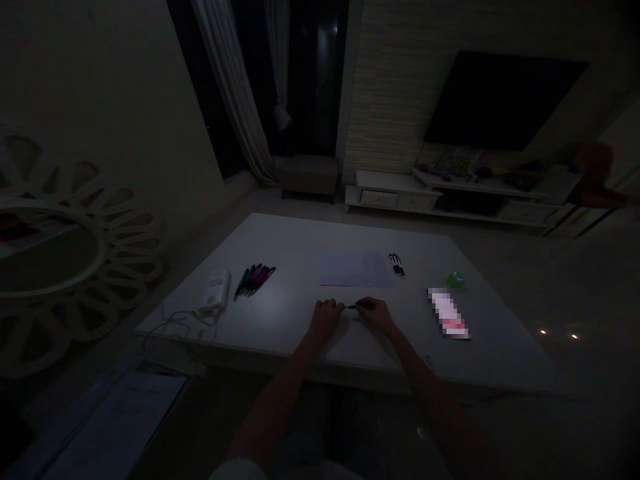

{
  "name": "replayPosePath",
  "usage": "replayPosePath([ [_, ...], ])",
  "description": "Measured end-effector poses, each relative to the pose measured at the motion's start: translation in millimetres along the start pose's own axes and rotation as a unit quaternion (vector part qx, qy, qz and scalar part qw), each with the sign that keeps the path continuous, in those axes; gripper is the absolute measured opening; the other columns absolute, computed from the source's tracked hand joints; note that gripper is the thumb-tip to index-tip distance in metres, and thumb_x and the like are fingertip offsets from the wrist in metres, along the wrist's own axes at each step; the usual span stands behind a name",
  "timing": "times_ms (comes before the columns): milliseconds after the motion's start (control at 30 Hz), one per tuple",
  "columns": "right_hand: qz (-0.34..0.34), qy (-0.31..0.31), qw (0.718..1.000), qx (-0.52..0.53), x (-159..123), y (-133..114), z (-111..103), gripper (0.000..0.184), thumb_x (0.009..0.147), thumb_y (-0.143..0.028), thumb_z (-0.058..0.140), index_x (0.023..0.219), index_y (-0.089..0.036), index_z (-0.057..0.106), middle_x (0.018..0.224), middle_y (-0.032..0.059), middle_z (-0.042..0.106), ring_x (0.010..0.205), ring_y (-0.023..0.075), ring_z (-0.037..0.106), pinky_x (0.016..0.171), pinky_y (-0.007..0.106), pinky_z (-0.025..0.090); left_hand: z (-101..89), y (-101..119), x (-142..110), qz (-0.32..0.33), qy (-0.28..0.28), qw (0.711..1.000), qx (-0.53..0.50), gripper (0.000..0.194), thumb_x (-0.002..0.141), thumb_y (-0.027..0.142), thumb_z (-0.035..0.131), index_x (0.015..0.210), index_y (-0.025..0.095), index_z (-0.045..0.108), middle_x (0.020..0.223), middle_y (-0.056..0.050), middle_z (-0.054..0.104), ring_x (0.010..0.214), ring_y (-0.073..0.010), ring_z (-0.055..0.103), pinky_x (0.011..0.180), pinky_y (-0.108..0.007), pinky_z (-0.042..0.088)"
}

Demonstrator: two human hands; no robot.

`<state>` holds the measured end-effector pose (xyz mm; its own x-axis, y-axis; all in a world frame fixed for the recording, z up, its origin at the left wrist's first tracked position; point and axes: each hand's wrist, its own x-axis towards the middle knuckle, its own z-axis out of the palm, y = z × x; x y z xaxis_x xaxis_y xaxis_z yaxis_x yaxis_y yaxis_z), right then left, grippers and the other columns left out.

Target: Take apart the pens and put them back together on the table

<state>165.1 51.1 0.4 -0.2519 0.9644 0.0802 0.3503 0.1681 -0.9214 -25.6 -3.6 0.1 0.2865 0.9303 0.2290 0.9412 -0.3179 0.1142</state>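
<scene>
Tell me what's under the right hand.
A dark pen sticks out from the right hand toward the left hand. The fingers cover the rest of the pen, and the palm hides the white table beneath it.

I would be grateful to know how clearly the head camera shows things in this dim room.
In the head view, the pale rectangular table glows under weak light, the left hand and right hand are dim, the forearms fade into shadow, and a pink-and-white oblong item is pixelated.
</scene>
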Motion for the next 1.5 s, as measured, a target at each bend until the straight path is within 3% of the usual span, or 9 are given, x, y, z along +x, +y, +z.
replayPosePath([
  [333, 0.006, 0.081, 0.996, -0.046, -2, 35, -62, 0.023, 0.067, -0.034, 0.061, 0.081, -0.02, 0.072, 0.083, 0.0072, 0.073, 0.078, 0.0238, 0.068, 0.074, 0.037, 0.054, -6.0, 2, 1, -0.021, -0.031, 0.999, 0.014, 0.022, 0.091, 0.015, 0.04, 0.106, 0.021, 0.055, 0.099, -0.007, 0.056, 0.093, -0.02, 0.052, 0.083, -0.036, 0.033],
  [433, -0.009, 0.11, 0.992, -0.065, 14, 37, -52, 0.025, 0.067, -0.037, 0.061, 0.081, -0.019, 0.072, 0.083, 0.0075, 0.073, 0.078, 0.0228, 0.067, 0.074, 0.036, 0.053, -5.4, 2, 2, -0.022, -0.027, 0.999, 0.016, 0.022, 0.09, 0.015, 0.04, 0.107, 0.021, 0.054, 0.101, -0.007, 0.056, 0.094, -0.0199, 0.052, 0.083, -0.036, 0.033],
  [533, -0.034, 0.132, 0.986, -0.098, 35, 32, -25, 0.024, 0.067, -0.036, 0.062, 0.08, -0.019, 0.072, 0.084, 0.0076, 0.072, 0.078, 0.0217, 0.065, 0.074, 0.034, 0.051, -4.7, 1, 3, -0.029, -0.038, 0.999, 0.017, 0.022, 0.09, 0.016, 0.041, 0.107, 0.021, 0.054, 0.102, -0.007, 0.056, 0.094, -0.0199, 0.052, 0.083, -0.036, 0.034],
  [700, -0.056, 0.1, 0.982, -0.149, 52, 29, 3, 0.019, 0.069, -0.034, 0.064, 0.08, -0.022, 0.073, 0.082, 0.0052, 0.07, 0.078, 0.0198, 0.063, 0.076, 0.033, 0.048, -4.3, -1, 3, -0.028, -0.042, 0.999, 0.016, 0.022, 0.091, 0.016, 0.04, 0.107, 0.021, 0.054, 0.101, -0.007, 0.056, 0.094, -0.0202, 0.052, 0.082, -0.036, 0.034],
  [867, -0.075, 0.171, 0.973, -0.137, 36, 29, -6, 0.023, 0.077, -0.037, 0.057, 0.083, -0.019, 0.07, 0.089, 0.008, 0.066, 0.087, 0.0211, 0.059, 0.08, 0.035, 0.044, -5.8, 0, 4, -0.029, -0.049, 0.998, 0.008, 0.022, 0.091, 0.016, 0.039, 0.106, 0.021, 0.054, 0.101, -0.007, 0.056, 0.093, -0.0198, 0.052, 0.082, -0.035, 0.033],
  [1067, -0.118, 0.061, 0.981, -0.142, 4, 16, 11, 0.013, 0.076, -0.03, 0.059, 0.075, -0.022, 0.069, 0.084, 0.0055, 0.064, 0.087, 0.0199, 0.056, 0.079, 0.033, 0.044, -8.4, 1, 4, -0.022, -0.043, 0.999, 0.011, 0.022, 0.091, 0.017, 0.039, 0.106, 0.021, 0.055, 0.1, -0.007, 0.056, 0.094, -0.02, 0.052, 0.082, -0.035, 0.033],
  [1167, -0.114, 0.053, 0.981, -0.144, -3, 12, 12, 0.01, 0.075, -0.026, 0.059, 0.074, -0.022, 0.068, 0.083, 0.0048, 0.063, 0.087, 0.0199, 0.056, 0.08, 0.033, 0.043, -11.0, 2, 3, -0.018, -0.047, 0.999, 0.009, 0.022, 0.091, 0.016, 0.04, 0.106, 0.022, 0.055, 0.1, -0.007, 0.056, 0.095, -0.0204, 0.052, 0.082, -0.036, 0.033],
  [1367, -0.057, 0.144, 0.976, -0.155, -9, 23, -20, 0.014, 0.074, -0.03, 0.06, 0.077, -0.021, 0.07, 0.084, 0.0056, 0.059, 0.082, 0.0195, 0.054, 0.076, 0.031, 0.044, -9.9, 1, 4, -0.024, -0.047, 0.998, 0.015, 0.022, 0.09, 0.014, 0.04, 0.105, 0.021, 0.055, 0.1, -0.007, 0.056, 0.094, -0.0203, 0.052, 0.082, -0.036, 0.032],
  [1500, -0.045, 0.162, 0.972, -0.163, 2, 22, -14, 0.017, 0.074, -0.033, 0.061, 0.08, -0.021, 0.071, 0.086, 0.0056, 0.059, 0.085, 0.0199, 0.054, 0.077, 0.031, 0.043, -6.9, 0, 5, -0.02, -0.041, 0.999, 0.012, 0.023, 0.091, 0.014, 0.04, 0.106, 0.022, 0.055, 0.1, -0.007, 0.056, 0.094, -0.0202, 0.052, 0.081, -0.036, 0.032],
])
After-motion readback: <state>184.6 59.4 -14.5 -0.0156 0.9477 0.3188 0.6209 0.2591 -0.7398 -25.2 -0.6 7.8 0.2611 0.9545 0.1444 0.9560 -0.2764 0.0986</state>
